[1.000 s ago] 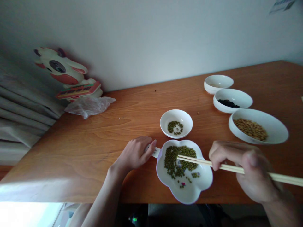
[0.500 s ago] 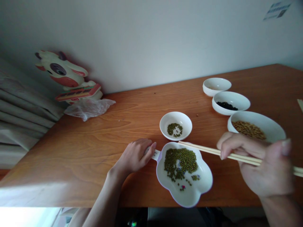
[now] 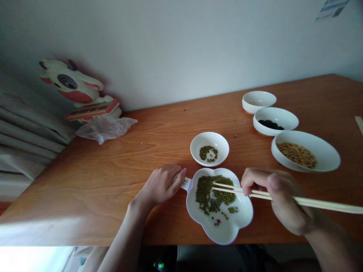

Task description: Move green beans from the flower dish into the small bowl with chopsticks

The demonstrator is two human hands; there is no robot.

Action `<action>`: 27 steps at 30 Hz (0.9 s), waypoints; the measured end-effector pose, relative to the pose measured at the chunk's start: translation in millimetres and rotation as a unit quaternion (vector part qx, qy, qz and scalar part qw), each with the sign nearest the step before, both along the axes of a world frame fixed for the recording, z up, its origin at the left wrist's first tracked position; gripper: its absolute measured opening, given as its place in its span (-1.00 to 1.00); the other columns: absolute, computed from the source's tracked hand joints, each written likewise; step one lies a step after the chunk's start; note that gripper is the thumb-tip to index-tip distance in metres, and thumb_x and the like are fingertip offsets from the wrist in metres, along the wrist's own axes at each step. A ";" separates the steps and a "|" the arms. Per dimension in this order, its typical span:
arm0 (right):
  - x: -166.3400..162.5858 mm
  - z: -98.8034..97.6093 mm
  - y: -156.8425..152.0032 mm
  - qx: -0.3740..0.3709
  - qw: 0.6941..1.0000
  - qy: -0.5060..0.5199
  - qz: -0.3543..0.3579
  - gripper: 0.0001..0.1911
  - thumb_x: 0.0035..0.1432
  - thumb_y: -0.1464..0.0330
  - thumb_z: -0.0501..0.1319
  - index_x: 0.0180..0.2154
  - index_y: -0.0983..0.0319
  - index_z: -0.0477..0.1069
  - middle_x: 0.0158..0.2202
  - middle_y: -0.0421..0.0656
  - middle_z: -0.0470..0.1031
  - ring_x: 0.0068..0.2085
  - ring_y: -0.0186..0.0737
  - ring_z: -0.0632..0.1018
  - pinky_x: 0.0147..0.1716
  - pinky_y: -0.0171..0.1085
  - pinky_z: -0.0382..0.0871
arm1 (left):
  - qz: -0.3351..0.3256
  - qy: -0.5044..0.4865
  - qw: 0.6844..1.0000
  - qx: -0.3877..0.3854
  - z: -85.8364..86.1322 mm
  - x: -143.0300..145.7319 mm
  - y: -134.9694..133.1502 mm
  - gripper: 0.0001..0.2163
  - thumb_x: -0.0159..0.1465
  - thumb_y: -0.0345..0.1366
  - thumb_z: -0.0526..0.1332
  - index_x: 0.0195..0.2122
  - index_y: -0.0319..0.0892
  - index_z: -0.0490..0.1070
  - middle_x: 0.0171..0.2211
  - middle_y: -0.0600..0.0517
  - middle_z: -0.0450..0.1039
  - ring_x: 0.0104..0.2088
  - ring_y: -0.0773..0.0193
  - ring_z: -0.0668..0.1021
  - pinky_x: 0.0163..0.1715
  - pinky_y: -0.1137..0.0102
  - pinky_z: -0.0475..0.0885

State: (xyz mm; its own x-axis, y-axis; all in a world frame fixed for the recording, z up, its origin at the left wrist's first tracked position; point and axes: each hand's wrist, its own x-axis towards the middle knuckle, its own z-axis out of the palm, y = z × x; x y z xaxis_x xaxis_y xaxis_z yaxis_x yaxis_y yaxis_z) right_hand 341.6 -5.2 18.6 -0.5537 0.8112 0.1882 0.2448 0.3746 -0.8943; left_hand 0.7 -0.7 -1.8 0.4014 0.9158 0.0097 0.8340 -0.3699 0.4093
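Observation:
A white flower-shaped dish (image 3: 227,230) with a heap of green beans (image 3: 214,192) sits at the table's near edge. My left hand (image 3: 161,185) is closed on the dish's small handle (image 3: 186,183) at its left side. My right hand (image 3: 276,196) grips a pair of wooden chopsticks (image 3: 317,204); their tips rest over the beans in the dish. Just behind the dish stands a small white bowl (image 3: 209,148) with a few green beans in it.
Three more white bowls line the right: one with tan beans (image 3: 305,155), one with black beans (image 3: 275,121), one near-empty (image 3: 259,101). A cow-shaped toy (image 3: 76,90) and a crumpled plastic bag (image 3: 106,128) lie at the back left by the wall. A curtain hangs on the left.
My right hand lifted the chopsticks toward the small bowl, then came back down, so their tips are over the beans in the flower dish again. My left hand stayed put.

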 end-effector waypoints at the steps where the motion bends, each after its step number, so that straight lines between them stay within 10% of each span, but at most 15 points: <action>1: 0.2 -0.1 0.0 0.000 1.000 0.000 0.001 -0.33 0.53 -0.08 -0.27 -0.35 0.16 0.36 -0.43 -0.19 0.42 -0.42 -0.23 0.41 -0.39 -0.20 0.21 | -0.001 0.001 1.000 0.000 -0.1 -0.1 0.1 -0.59 0.60 -0.09 -0.06 -0.34 -0.16 0.36 -0.37 0.02 0.48 -0.41 0.28 0.45 -0.33 0.32 0.27; 27: 1.5 -6.6 0.5 0.000 1.000 0.025 0.006 -0.38 0.56 -0.02 -0.22 -0.31 0.16 0.40 -0.41 -0.18 0.42 -0.40 -0.20 0.42 -0.37 -0.19 0.23 | -0.006 0.006 1.000 0.010 -0.4 -0.4 0.5 -0.59 0.61 -0.09 -0.06 -0.34 -0.15 0.35 -0.37 0.01 0.48 -0.41 0.28 0.46 -0.33 0.32 0.30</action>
